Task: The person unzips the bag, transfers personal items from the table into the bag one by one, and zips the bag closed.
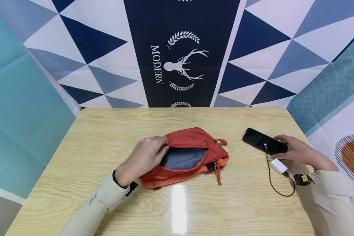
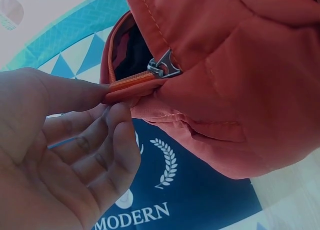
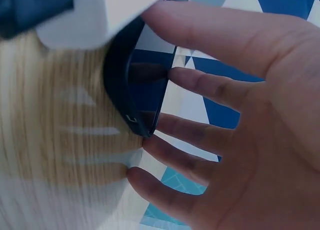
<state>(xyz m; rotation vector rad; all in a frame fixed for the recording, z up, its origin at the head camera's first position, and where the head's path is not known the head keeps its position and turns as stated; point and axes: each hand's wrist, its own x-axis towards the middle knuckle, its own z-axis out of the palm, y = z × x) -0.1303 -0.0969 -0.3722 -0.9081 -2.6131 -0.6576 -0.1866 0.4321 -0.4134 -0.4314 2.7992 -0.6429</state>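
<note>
Left forearm (image 1: 91,205) from seven o'clock, left hand (image 1: 146,152) in a thumb-and-finger pinch, right forearm (image 1: 334,196) from four o'clock, right hand (image 1: 301,152) gripping, pointed toward ten

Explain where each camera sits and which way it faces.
Head: on the head, facing forward and down at red bag and phone; left hand, right hand and sleeves show.
Left wrist: worn there, facing the bag's opening; the left hand pinches its edge.
Right wrist: worn there, facing the phone; the right hand's palm shows.
Shared by head and left wrist: bag, left hand, MODERN lettering.
</note>
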